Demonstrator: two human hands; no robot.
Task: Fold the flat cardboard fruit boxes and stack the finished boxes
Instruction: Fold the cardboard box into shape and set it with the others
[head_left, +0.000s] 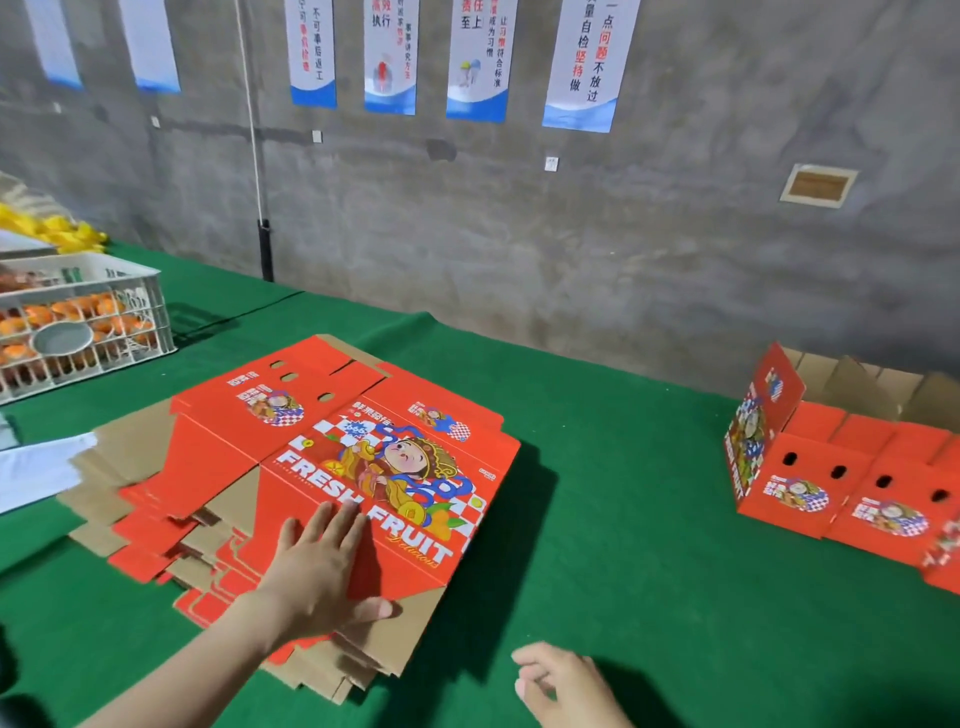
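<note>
Left hand (324, 564) on stack (415, 467), near edge

head view, looking down, near table (623, 519)

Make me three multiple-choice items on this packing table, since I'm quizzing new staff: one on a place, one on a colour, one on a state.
1. Where do the folded boxes stand?
A. on the right side of the table
B. on a shelf
C. on the floor

2. What colour is the table's cover?
A. blue
B. green
C. grey

3. What is the left hand doing?
A. gripping a folded box
B. hanging off the table's edge
C. lying flat on the stack of flat boxes

Answers:
1 A: they stand at the right, apart from the stack.
2 B: green shows all around the boxes.
3 C: its straight fingers rest on the top sheet.
</note>
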